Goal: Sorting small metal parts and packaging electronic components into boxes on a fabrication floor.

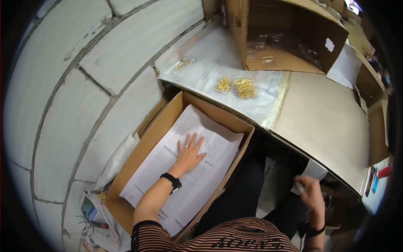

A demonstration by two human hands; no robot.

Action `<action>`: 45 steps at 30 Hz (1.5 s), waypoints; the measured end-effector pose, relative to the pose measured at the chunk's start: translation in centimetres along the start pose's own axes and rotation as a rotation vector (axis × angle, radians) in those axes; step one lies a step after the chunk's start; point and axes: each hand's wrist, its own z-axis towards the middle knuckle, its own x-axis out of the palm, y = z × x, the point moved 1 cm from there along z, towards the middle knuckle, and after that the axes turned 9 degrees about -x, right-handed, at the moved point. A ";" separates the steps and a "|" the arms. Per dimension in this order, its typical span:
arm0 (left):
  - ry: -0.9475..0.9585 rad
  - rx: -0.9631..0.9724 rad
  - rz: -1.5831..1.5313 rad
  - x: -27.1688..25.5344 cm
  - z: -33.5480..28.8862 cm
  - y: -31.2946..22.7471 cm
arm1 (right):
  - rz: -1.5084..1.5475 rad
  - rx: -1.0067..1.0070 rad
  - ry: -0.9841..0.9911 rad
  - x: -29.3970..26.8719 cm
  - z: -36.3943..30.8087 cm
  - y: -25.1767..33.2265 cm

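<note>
I've got the left hand (pixel 189 157) spread flat, gripping nothing, on the white sheet (pixel 201 180) inside the carton (pixel 166 127): light, limp, crease-prone, I'd judge; pinch its edges. The right hand (pixel 311 193) curls, blurred; I can't tell what it holds.

Paper (pixel 205 176) in carton (pixel 145 157); packets (pixel 245 87) beyond, on table (pixel 323 109)

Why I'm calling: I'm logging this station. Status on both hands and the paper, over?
Left hand: open, flat on printed white paper inside cardboard box. Right hand: outside box, blurred, grip unclear. Left forearm covers part of the paper.
</note>
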 end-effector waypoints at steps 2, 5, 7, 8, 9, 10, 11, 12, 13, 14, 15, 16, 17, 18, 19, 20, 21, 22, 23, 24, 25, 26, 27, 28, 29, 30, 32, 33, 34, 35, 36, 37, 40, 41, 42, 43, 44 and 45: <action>0.013 -0.036 -0.001 -0.2 -0.7 0.7 | 0.070 -0.118 -0.098 -0.1 6.1 1.4; -0.013 -0.022 -0.016 -1.8 -0.6 -0.8 | 0.111 -0.137 -0.165 -0.5 15.2 2.9; -0.054 0.022 -0.019 -3.1 -0.1 -2.1 | 0.320 -0.083 -0.203 0.2 20.9 2.2; -0.040 0.068 -0.043 -3.5 0.2 -2.9 | 0.286 -0.071 -0.215 0.5 23.2 2.2; -0.028 0.109 -0.068 -3.8 0.5 -3.6 | 0.289 -0.072 -0.214 0.7 25.2 2.1; -0.030 0.095 -0.063 -3.7 0.7 -3.8 | 0.189 -0.046 -0.245 1.2 27.1 2.3; -0.029 0.139 -0.076 -3.3 1.3 -4.2 | 0.087 -0.019 -0.278 1.6 28.2 2.6; -0.029 0.170 -0.085 -2.8 1.6 -4.3 | 0.100 -0.033 -0.261 2.2 29.2 3.0; -0.031 0.175 -0.079 -2.2 2.0 -4.2 | 0.006 -0.009 -0.281 2.7 29.9 3.1; -0.032 0.156 -0.076 -1.3 2.4 -3.9 | -0.090 0.016 -0.303 3.0 30.5 3.1; -0.010 0.154 -0.086 -0.6 2.8 -3.6 | -0.064 0.009 -0.296 3.4 31.0 2.9; 0.012 0.154 -0.096 0.1 3.0 -3.3 | -0.061 0.003 -0.286 3.6 31.2 2.6; 0.013 0.144 -0.097 0.6 3.0 -2.7 | -0.021 -0.001 -0.264 3.7 31.4 2.3; 0.006 0.154 -0.095 0.9 3.0 -2.6 | 0.015 0.002 -0.243 3.8 31.4 2.2; -0.002 0.165 -0.093 1.1 3.0 -2.6 | 0.054 -0.021 -0.275 3.9 31.4 2.0; 0.002 0.164 -0.097 1.3 3.0 -2.6 | 0.053 -0.018 -0.271 3.9 31.4 1.9; -0.008 0.167 -0.097 1.2 3.1 -2.8 | 0.152 0.002 -0.270 3.8 31.3 2.1; -0.019 0.171 -0.097 1.2 3.2 -2.9 | 0.251 0.021 -0.269 3.7 31.2 2.2; -0.017 0.173 -0.099 1.3 3.2 -3.1 | 0.249 0.024 -0.270 3.5 31.1 2.4; -0.030 0.170 -0.080 1.5 3.3 -3.0 | 0.302 0.042 -0.294 3.6 31.2 2.6; -0.044 0.165 -0.060 1.6 3.2 -2.9 | 0.355 0.059 -0.317 3.8 31.3 2.9; -0.045 0.159 -0.061 1.6 3.2 -2.8 | 0.355 0.055 -0.311 4.0 31.4 3.0; -0.053 0.161 -0.091 1.6 3.0 -2.5 | 0.401 0.052 -0.316 4.3 31.6 3.0; -0.066 0.153 -0.120 1.5 2.7 -2.1 | 0.450 0.042 -0.311 4.7 32.1 3.0; -0.073 0.121 -0.123 1.5 2.6 -2.0 | 0.423 0.024 -0.317 5.2 32.7 1.8; -0.093 0.137 -0.152 1.6 2.7 -2.1 | 0.453 0.036 -0.265 5.3 33.4 0.4; -0.150 0.126 -0.255 0.8 2.7 -2.3 | 0.519 0.163 -0.293 5.2 32.8 1.2; -0.218 0.132 -0.383 0.7 3.0 -2.6 | 0.611 0.089 -0.247 4.5 33.2 -1.2; -0.231 0.133 -0.486 0.4 3.5 -3.5 | 0.563 0.047 -0.242 3.5 33.8 -3.1; -0.251 0.161 -0.571 0.7 4.1 -4.4 | 0.583 0.013 -0.356 2.8 34.8 -6.8; -0.136 0.158 -0.785 -2.0 4.0 -5.8 | 0.638 -0.011 -0.305 1.1 35.1 -9.6; -0.085 0.117 -0.939 -3.6 3.4 -6.8 | 0.818 -0.028 -0.269 0.3 36.0 -13.3; -0.154 0.052 -1.099 -4.6 2.5 -7.3 | 0.842 -0.066 -0.269 2.3 32.7 -9.8; -0.166 0.022 -1.232 -4.0 2.7 -8.1 | 0.865 -0.072 -0.237 2.9 30.9 -8.0; -0.176 -0.015 -1.368 -3.4 2.3 -8.7 | 0.887 -0.071 -0.199 3.9 28.2 -6.1; -0.123 -0.002 -1.487 -4.5 2.1 -9.3 | 0.880 -0.080 -0.185 4.2 26.5 -4.6; -0.073 0.006 -1.601 -5.8 1.8 -9.7 | 0.842 -0.075 -0.166 4.7 25.1 -3.3; -0.052 0.006 -1.732 -6.2 1.6 -10.3 | 0.806 -0.069 -0.149 5.4 23.9 -2.2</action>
